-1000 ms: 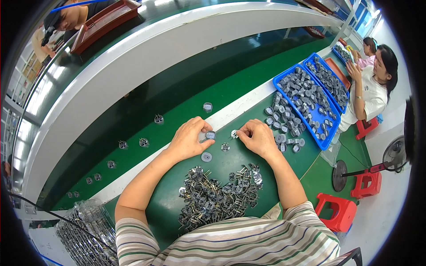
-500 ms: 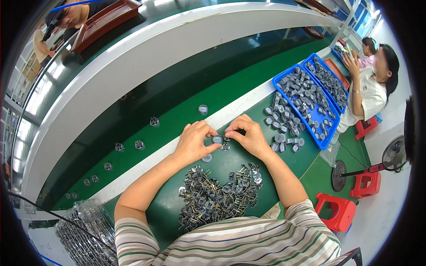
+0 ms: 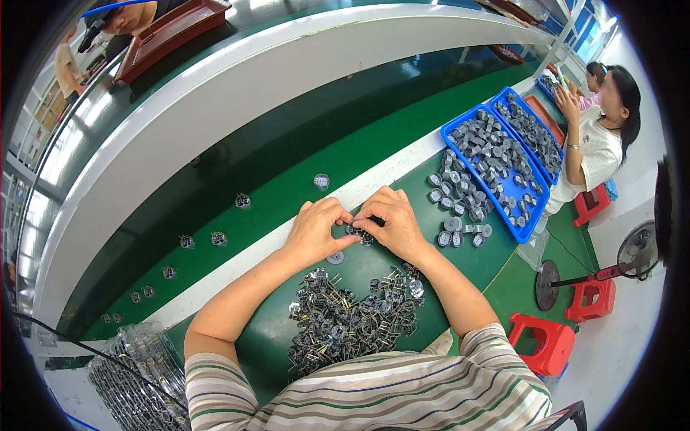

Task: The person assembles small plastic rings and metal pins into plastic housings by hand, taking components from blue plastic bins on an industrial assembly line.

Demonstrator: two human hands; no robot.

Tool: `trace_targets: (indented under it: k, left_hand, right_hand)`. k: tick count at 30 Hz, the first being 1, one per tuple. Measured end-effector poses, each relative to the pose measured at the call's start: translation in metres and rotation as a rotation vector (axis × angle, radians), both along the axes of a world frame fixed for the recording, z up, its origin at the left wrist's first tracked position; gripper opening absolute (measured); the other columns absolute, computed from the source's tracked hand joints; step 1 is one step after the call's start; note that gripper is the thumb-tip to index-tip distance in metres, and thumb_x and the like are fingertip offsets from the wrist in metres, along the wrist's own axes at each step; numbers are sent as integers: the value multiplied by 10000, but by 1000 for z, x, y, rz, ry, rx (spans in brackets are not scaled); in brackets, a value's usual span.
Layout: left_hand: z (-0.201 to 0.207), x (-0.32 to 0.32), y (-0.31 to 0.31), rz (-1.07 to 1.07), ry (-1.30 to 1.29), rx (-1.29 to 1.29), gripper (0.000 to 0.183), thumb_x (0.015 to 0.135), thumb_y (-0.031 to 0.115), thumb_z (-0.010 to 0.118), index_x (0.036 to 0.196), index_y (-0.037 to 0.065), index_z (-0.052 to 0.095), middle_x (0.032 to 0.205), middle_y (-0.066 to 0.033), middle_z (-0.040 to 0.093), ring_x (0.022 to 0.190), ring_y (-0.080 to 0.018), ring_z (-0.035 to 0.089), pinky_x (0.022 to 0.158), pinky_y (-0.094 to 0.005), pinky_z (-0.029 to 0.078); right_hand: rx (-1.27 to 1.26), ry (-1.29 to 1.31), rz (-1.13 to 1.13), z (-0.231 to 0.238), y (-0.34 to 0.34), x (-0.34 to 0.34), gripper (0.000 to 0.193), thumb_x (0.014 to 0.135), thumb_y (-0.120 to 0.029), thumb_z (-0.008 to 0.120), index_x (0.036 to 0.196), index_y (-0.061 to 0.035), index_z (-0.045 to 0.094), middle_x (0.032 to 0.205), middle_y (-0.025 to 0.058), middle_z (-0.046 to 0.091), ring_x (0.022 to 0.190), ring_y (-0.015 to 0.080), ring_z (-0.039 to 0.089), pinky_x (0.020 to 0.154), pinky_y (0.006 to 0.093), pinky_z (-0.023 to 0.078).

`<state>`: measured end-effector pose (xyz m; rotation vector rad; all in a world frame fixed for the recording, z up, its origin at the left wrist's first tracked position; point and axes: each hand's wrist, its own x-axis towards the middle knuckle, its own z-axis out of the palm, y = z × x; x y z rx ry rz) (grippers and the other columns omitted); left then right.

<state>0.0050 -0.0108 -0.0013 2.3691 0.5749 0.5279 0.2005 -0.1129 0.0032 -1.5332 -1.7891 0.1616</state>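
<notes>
My left hand (image 3: 314,230) and my right hand (image 3: 392,226) meet over the green table, both closed in a pinch. Between their fingertips is a small grey plastic housing with a dark metal contact insert (image 3: 354,230) at its top; fingers partly cover both. The left fingers grip the housing's side, while the right thumb and fingers press on the insert. Just below the fingertips lies another small metal-and-black part (image 3: 366,241). A grey round cap (image 3: 336,257) rests flat near my left wrist. Closer to my body spreads a heap of pinned metal contact inserts (image 3: 352,320).
Blue trays (image 3: 525,228) of grey housings stand at the right, with loose housings (image 3: 457,188) beside them. Beyond a white ledge (image 3: 215,276), a green conveyor belt (image 3: 287,161) carries several spaced parts. Bundled clear trays (image 3: 136,366) sit lower left. Co-workers are beyond, near red stools (image 3: 543,343).
My right hand has moved left to meet the left hand, and the insert now sits at the housing. Parts on the belt have shifted slightly toward the lower left.
</notes>
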Motion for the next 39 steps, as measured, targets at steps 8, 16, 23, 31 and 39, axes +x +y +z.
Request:
trace_targets:
  k: [8,16,23,31,39]
  left_hand:
    - [1,1,3,-12,11,-11,380,748,292,948,974,99,710,927,-21,653,895,-222,649,854,-378,428]
    - [0,1,-1,8,18,8,380,743,299,948,956,100,704,912,-23,647,900,-227,648,838,-380,420]
    - [-1,1,0,16,6,15,374,737,295,947,944,100,705,908,-22,647,900,-226,646,831,-380,419]
    - [-1,0,2,-9,-34,-34,366,747,271,936,993,98,727,918,-36,661,935,-222,671,875,-384,439]
    - [25,-23,68,306,-127,28,319,747,112,913,1017,22,769,856,-42,608,734,-153,563,700,-306,508]
  right_hand:
    - [73,-74,22,5,2,-1,129,781,-115,875,823,-109,753,861,-28,715,913,172,636,830,367,399]
    - [-88,163,-33,0,-4,-5,134,783,-81,869,815,-84,739,842,0,720,883,206,663,830,375,449]
    - [-27,29,-29,1,-2,-8,143,772,-60,865,809,-67,727,832,15,722,881,217,672,812,375,471]
    - [-167,224,40,1,-4,6,109,864,-103,833,958,-70,787,827,39,720,853,217,680,760,363,528]
    - [-426,279,284,19,-19,30,209,906,-134,824,1096,-69,767,1046,19,712,1029,188,627,894,346,527]
